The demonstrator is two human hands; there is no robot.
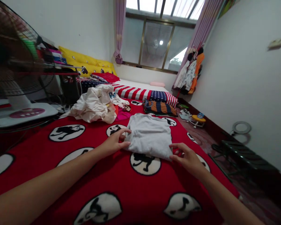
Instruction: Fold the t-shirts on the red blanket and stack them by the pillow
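Observation:
A light grey garment (151, 134), folded into a rough rectangle, lies on a red blanket (133, 193) printed with black figures in white ovals. At its left edge is my left hand (114, 141), thumb and forefinger apart with their tips against the cloth and the other fingers curled behind. My right hand (187, 157) is at the near right corner, its thumb and forefinger likewise spread and touching the edge. No firm pinch shows at either side. Beyond the garment sits a folded orange and dark striped garment (160, 107). A heap of cream clothing (93, 104) lies to its left.
A standing fan (23, 111) is close on the left. Behind the blanket runs a bed with a stars-and-stripes cover (133, 92) and yellow cushions (84, 61). Clothes (189, 73) hang by the window. A dark rack-like bench (245, 156) and yellow stool (198, 118) stand right.

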